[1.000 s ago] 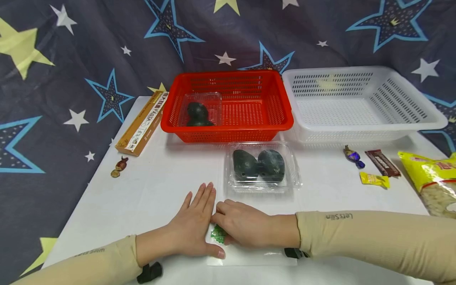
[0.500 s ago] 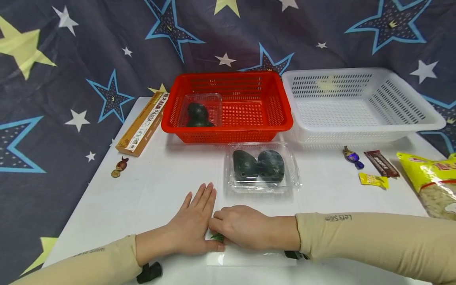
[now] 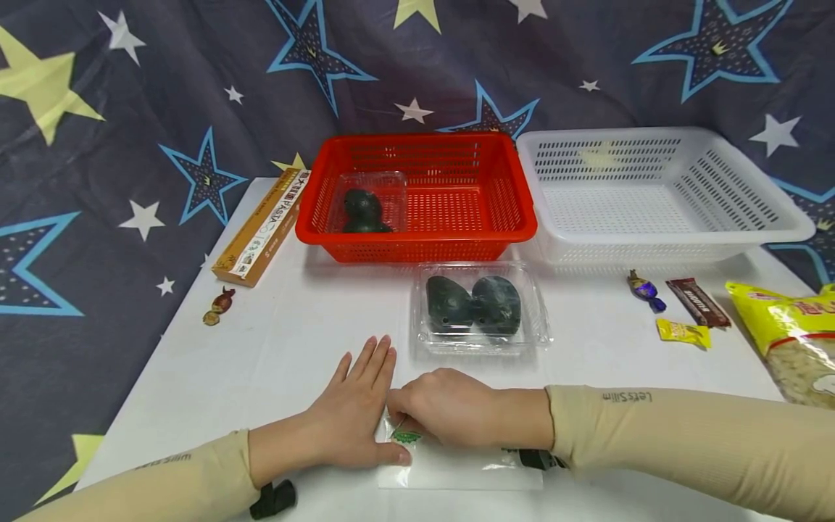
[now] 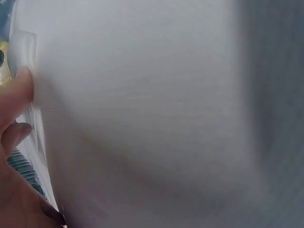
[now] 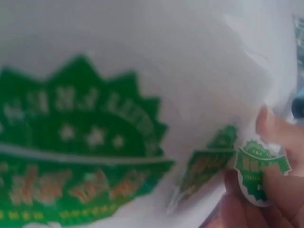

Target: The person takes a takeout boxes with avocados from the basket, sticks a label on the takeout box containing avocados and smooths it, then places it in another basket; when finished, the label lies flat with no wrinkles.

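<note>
A glossy white sheet (image 3: 459, 475) with green printed stickers lies on the table at the front. My left hand (image 3: 352, 420) rests flat, fingers straight, with its thumb on the left edge of the sheet. Beside it, the curled right hand (image 3: 450, 409) pinches a small green-and-white sticker (image 5: 260, 171), clearest in the right wrist view. A large green print (image 5: 80, 147) fills the left of that view, blurred. In the left wrist view, fingers (image 4: 16, 95) show at the left edge. Beyond the hands stands a clear plastic box (image 3: 481, 341) with dark green avocado-like fruits (image 3: 497, 303) inside.
Behind stand a red basket (image 3: 417, 236) holding another clear fruit box (image 3: 391, 181), and a white basket (image 3: 678, 236). A pasta box (image 3: 261, 228) and a wrapped candy (image 3: 218, 307) lie left. Right are several wrapped sweets (image 3: 683, 332) and a yellow bag (image 3: 802, 319).
My right hand first moves slightly down over the green sticker, then lifts and turns a little, baring some green print below its fingers. The left hand stays in place.
</note>
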The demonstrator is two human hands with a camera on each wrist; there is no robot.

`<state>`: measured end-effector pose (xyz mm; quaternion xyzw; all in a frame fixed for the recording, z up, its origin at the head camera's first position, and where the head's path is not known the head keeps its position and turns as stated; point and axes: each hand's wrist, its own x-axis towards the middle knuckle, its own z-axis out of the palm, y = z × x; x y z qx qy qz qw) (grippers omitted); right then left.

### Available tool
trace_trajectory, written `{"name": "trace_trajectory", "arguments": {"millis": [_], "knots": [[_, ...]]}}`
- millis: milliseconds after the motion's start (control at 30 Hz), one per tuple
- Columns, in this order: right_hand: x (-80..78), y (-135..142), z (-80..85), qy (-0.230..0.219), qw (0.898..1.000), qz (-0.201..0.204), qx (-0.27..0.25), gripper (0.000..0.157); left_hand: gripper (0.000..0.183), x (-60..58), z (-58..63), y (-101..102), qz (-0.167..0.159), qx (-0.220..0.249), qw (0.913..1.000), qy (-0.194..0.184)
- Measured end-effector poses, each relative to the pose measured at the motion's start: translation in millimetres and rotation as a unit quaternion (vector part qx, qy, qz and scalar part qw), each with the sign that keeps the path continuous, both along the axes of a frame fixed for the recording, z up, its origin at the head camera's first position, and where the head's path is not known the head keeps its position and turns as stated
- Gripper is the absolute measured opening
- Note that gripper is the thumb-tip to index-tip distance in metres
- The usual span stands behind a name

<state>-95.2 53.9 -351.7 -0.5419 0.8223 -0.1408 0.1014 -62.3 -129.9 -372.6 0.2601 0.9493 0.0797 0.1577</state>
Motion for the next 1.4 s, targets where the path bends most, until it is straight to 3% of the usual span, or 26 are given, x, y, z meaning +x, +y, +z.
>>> {"name": "trace_trajectory", "arguments": {"millis": [133,267,367,467,533,633,767,867,967,1067,1133,1267,1400], "knots": [[-6.2,3,5.7,-0.065,0.997,-0.004,-0.041,0.018,0.122,0.0,-0.2,-1,0.0,-0.001,1.0,-0.005],[-22.8,16,32.5,-0.077,0.99,-0.009,-0.118,0.014,0.123,-0.5,-0.5,0,-0.003,-0.007,1.0,-0.002],[-50.0,35,60.2,-0.049,0.985,-0.059,-0.156,0.012,0.123,-0.9,-0.2,-1,-0.002,-0.013,0.9999,0.005],[-82.0,60,73.7,-0.027,0.979,-0.131,-0.153,0.012,0.124,-1.0,1.1,-1,0.0,-0.014,0.9999,0.003],[-99.6,75,73.9,-0.036,0.977,-0.165,-0.134,0.012,0.123,-1.2,1.9,-2,0.004,-0.011,0.9999,-0.004],[-116.2,89,68.9,-0.071,0.975,-0.181,-0.108,0.014,0.12,-2.0,3.5,-2,0.014,0.002,0.9997,-0.022],[-124.3,94,63.6,-0.101,0.975,-0.171,-0.096,0.019,0.116,-4.3,6.8,-2,0.027,0.019,0.9986,-0.04],[-125.9,91,61.8,-0.092,0.978,-0.166,-0.087,0.021,0.115,-9.1,12.4,2,0.042,0.039,0.998,-0.025],[-127.3,87,60.1,-0.093,0.979,-0.162,-0.083,0.021,0.115,-21.3,19.5,10,0.041,0.065,0.9966,0.028],[-129.5,84,58.0,-0.099,0.979,-0.156,-0.083,0.02,0.116,-41.0,24.7,22,0.018,0.069,0.9926,0.099],[-130.8,82,56.6,-0.103,0.98,-0.152,-0.078,0.022,0.116,-55.3,27.5,31,0.01,0.072,0.9897,0.123],[-131.7,79,55.6,-0.104,0.982,-0.148,-0.061,0.025,0.12,-79.0,32.1,44,0.006,0.058,0.9915,0.116],[-131.3,78,55.6,-0.105,0.982,-0.146,-0.049,0.025,0.123,-92.3,35.2,49,0.0,0.036,0.9947,0.097]]}}
